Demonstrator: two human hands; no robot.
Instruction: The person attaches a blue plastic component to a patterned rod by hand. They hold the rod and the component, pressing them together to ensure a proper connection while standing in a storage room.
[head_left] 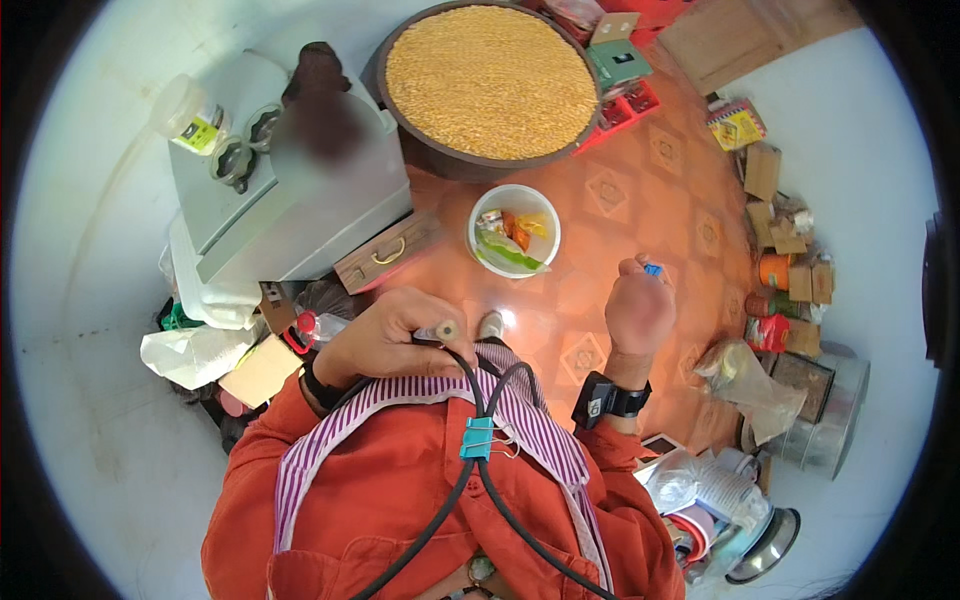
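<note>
My left hand is closed in front of my chest around a slim, pale, pen-like thing, its round end facing up. Just below it, a black cable runs down over my apron, and a turquoise binder clip pinches its strands together. Held out to the right above the floor, my right hand is in a fist, and a small blue thing sticks out at its fingers; its kind is too small to tell. A black wrist device sits on my right wrist.
A white bucket with colourful wrappers stands on the tiled floor ahead. Behind it is a large round tub of yellow grains. A grey cabinet is at left, beside a brown box. Boxes and a metal pot line the right wall.
</note>
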